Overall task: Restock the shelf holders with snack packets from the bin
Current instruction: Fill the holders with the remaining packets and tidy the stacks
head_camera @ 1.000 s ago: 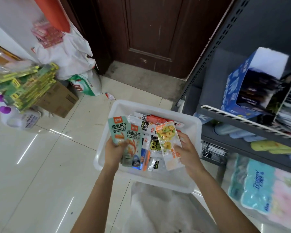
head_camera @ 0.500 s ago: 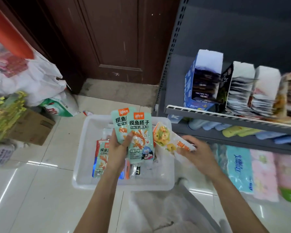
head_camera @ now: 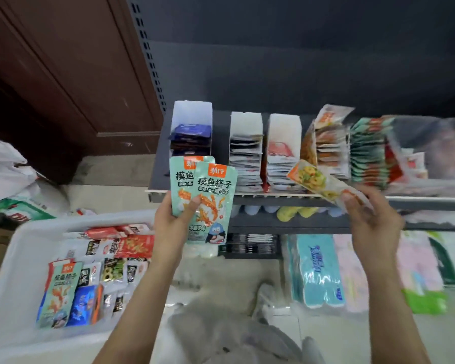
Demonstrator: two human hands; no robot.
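Note:
My left hand [head_camera: 172, 227] grips two mint-green snack packets [head_camera: 210, 195], fanned upright in front of the shelf edge. My right hand [head_camera: 370, 222] pinches a clear packet with yellow snacks [head_camera: 318, 181] and holds it tilted just in front of the shelf holders. The holders [head_camera: 247, 151] stand in a row on the dark shelf, each stacked with flat packets; the leftmost one [head_camera: 192, 119] is white with dark blue packets. The white bin [head_camera: 19, 248] sits on the floor at lower left with several mixed packets inside.
The shelf rail [head_camera: 273, 197] runs across the middle. Below it lie yellow and pale items, then tissue packs [head_camera: 318, 271] at floor level. A brown door [head_camera: 63, 74] is to the left, with white bags [head_camera: 5, 166] and a cardboard box beside the bin.
My view has swung right and up toward the shelf. Both hands have risen from over the bin to the shelf holders, still carrying their packets.

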